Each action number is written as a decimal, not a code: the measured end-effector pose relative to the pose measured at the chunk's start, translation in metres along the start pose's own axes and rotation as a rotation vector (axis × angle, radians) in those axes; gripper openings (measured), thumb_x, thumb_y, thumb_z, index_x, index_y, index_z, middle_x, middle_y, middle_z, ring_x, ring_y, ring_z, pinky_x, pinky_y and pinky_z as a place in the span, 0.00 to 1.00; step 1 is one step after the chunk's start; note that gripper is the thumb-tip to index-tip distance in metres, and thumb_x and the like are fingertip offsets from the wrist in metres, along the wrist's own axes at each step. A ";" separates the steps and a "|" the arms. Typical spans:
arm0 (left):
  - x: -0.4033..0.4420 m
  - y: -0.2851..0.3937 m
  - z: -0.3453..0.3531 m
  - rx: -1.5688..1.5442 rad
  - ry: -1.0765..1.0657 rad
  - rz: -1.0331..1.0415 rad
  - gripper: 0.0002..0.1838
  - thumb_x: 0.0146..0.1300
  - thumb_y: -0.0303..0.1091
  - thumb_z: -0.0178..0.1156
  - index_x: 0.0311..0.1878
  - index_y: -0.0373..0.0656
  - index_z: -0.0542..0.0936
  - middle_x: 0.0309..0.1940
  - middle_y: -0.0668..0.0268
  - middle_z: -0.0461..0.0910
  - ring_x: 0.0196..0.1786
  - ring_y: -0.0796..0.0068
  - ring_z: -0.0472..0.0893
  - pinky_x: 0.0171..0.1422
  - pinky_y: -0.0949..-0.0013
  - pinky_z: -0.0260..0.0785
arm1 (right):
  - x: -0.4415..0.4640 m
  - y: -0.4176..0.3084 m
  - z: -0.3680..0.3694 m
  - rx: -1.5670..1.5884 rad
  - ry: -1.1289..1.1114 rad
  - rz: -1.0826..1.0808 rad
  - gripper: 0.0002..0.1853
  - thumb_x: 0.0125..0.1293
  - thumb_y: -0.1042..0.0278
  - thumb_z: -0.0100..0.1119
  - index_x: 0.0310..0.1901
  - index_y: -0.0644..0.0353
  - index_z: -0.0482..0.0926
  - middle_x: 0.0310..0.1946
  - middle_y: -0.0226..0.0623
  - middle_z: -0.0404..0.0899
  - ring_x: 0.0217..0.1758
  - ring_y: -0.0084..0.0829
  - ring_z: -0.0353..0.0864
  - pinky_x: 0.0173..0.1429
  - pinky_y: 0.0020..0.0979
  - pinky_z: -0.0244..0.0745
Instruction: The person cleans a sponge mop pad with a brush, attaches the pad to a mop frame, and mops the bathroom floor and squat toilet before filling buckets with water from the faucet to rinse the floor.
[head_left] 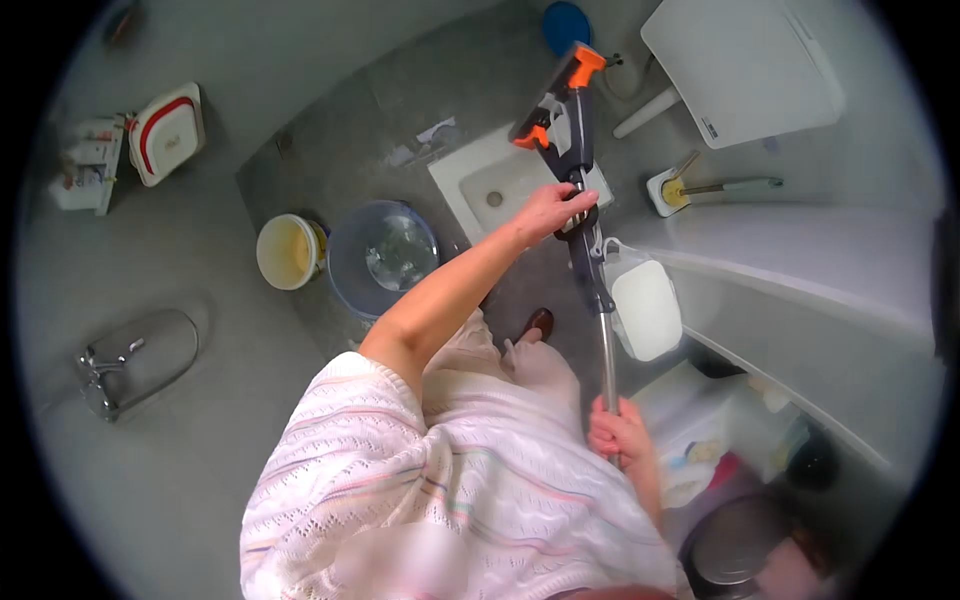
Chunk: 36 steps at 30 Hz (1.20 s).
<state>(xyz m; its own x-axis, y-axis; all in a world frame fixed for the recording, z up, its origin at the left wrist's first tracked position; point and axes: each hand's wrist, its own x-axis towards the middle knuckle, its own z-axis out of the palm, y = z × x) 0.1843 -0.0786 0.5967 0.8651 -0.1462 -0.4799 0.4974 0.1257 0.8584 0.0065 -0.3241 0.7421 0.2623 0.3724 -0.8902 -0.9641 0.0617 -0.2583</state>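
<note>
A squeeze mop (584,262) with a black and orange head is held up in front of me, its head pointing away from my body. My left hand (552,213) is closed around the dark plastic part just below the head. Lower down, my right hand (622,434) is wrapped round the silver pole. Beneath the mop head lies a white squat toilet basin (468,190) in the floor, partly covered by the mop and my left hand.
A blue-grey tub (345,255) and a white bucket (272,250) stand on the left. A white toilet tank (740,80), a brush holder (664,192) and a white lidded bin (648,310) are on the right. A faucet (105,370) sticks out from the left wall.
</note>
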 end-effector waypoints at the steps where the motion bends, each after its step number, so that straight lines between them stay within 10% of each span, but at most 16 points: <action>1: -0.005 0.008 0.007 0.074 0.056 -0.014 0.23 0.53 0.57 0.57 0.27 0.42 0.76 0.24 0.73 0.74 0.25 0.83 0.70 0.30 0.75 0.61 | 0.000 0.000 0.000 0.052 -0.037 0.000 0.04 0.59 0.76 0.48 0.30 0.58 0.64 0.11 0.25 0.57 0.07 0.16 0.54 0.10 0.23 0.55; 9: -0.074 0.062 0.055 0.650 0.332 0.358 0.16 0.53 0.45 0.56 0.23 0.40 0.71 0.18 0.57 0.74 0.24 0.54 0.75 0.28 0.58 0.65 | 0.021 0.000 -0.020 0.350 -0.137 -0.017 0.05 0.65 0.70 0.42 0.30 0.55 0.63 0.12 0.22 0.57 0.06 0.14 0.53 0.09 0.22 0.54; 36: -0.130 0.038 0.105 0.725 0.095 0.618 0.11 0.50 0.35 0.58 0.29 0.39 0.69 0.23 0.58 0.73 0.25 0.57 0.74 0.29 0.60 0.67 | 0.076 -0.042 0.000 0.145 -0.027 -0.207 0.13 0.61 0.63 0.50 0.20 0.55 0.66 0.06 0.21 0.55 0.05 0.14 0.55 0.08 0.21 0.53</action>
<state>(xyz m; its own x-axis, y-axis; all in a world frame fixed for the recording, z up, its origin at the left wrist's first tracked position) 0.0843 -0.1577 0.7106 0.9786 -0.1737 0.1108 -0.1833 -0.4888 0.8529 0.0673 -0.2987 0.6858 0.4557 0.3624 -0.8130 -0.8862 0.2704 -0.3762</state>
